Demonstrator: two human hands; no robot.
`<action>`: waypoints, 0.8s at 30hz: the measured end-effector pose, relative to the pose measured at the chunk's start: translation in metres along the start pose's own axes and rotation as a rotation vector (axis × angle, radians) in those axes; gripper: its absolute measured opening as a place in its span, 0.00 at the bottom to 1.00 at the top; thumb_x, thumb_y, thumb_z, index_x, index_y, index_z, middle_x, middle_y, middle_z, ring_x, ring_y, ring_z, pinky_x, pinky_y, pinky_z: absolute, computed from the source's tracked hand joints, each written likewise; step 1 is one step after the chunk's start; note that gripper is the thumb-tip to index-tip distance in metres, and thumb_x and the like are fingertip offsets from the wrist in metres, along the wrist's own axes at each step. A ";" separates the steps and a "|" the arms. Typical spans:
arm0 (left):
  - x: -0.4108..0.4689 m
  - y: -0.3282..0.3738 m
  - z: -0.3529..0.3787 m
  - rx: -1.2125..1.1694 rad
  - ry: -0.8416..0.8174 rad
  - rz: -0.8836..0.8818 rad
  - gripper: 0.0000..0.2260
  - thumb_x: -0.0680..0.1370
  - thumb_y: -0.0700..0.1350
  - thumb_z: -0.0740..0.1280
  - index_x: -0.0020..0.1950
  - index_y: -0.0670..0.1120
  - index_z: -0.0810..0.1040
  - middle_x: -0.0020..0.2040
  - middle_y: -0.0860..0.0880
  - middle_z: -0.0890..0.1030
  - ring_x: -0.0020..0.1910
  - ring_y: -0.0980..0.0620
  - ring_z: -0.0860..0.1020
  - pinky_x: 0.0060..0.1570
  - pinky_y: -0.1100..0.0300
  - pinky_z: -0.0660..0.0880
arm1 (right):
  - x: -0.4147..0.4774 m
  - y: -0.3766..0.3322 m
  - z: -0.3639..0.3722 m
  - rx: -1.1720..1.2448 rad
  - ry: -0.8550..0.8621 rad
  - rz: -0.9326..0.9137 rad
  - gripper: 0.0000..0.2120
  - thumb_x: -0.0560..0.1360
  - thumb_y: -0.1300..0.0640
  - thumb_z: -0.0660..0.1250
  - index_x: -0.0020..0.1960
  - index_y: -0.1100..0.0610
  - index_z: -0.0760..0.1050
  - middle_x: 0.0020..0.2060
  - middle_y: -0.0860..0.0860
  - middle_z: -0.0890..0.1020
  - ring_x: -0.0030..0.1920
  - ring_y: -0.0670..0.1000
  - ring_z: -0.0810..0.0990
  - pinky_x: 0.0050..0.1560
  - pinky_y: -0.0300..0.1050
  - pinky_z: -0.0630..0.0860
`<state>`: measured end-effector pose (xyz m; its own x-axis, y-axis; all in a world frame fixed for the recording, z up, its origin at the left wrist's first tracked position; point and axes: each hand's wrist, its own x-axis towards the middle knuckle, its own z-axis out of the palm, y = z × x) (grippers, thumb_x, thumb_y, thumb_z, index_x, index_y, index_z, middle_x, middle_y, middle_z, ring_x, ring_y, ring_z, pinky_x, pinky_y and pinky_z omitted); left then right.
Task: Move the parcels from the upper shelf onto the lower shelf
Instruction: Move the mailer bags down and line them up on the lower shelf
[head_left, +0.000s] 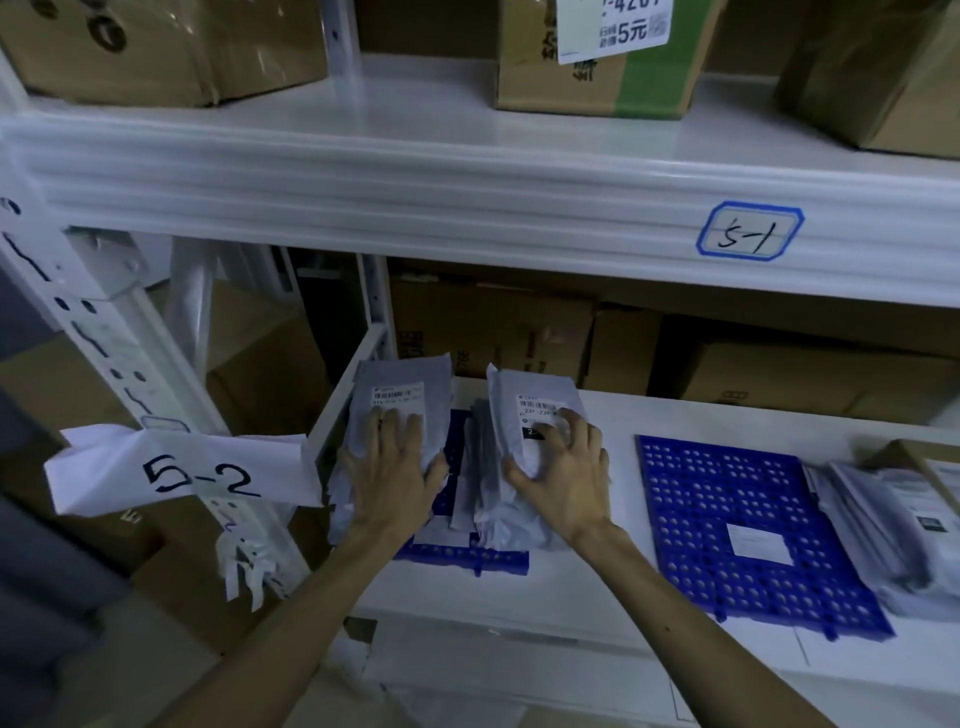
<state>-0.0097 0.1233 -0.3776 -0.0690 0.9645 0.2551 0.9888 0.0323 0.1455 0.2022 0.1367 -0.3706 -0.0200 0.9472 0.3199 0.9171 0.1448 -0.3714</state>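
On the white lower shelf (613, 530), near its left end, two stacks of grey plastic mailer parcels rest on a blue perforated plastic mat (462, 558). The left hand (392, 470) lies flat, fingers spread, on the left parcel stack (402, 395), which touches the shelf's left side wall. The right hand (563, 475) grips the right parcel stack (530, 410), thumb at its near side, fingers curled over the label. A second blue perforated mat (748, 525) lies toward the right edge. Brown cardboard boxes (592, 57) stand on the white upper shelf (415, 171), which is labelled "5-1".
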 end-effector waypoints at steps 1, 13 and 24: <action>0.002 -0.002 0.003 -0.005 0.000 0.000 0.25 0.74 0.54 0.68 0.66 0.43 0.71 0.65 0.35 0.73 0.67 0.35 0.69 0.52 0.28 0.68 | 0.002 -0.001 0.002 -0.005 -0.010 0.003 0.29 0.69 0.35 0.65 0.62 0.52 0.75 0.68 0.54 0.67 0.66 0.57 0.64 0.60 0.56 0.69; 0.008 -0.014 0.025 -0.024 -0.030 -0.007 0.29 0.73 0.58 0.53 0.66 0.42 0.73 0.66 0.38 0.74 0.68 0.36 0.69 0.58 0.24 0.62 | 0.005 0.006 0.016 -0.153 -0.197 -0.015 0.35 0.71 0.28 0.53 0.67 0.50 0.67 0.68 0.54 0.66 0.65 0.57 0.64 0.63 0.61 0.66; 0.006 -0.016 0.023 -0.001 -0.063 -0.038 0.29 0.73 0.57 0.51 0.67 0.42 0.73 0.68 0.38 0.72 0.70 0.35 0.66 0.60 0.23 0.57 | 0.006 -0.002 0.008 -0.154 -0.213 0.001 0.32 0.74 0.31 0.54 0.68 0.51 0.67 0.69 0.54 0.65 0.66 0.57 0.64 0.64 0.60 0.67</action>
<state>-0.0232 0.1342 -0.4004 -0.0975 0.9772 0.1885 0.9856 0.0685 0.1547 0.1966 0.1445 -0.3747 -0.0877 0.9885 0.1228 0.9665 0.1143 -0.2296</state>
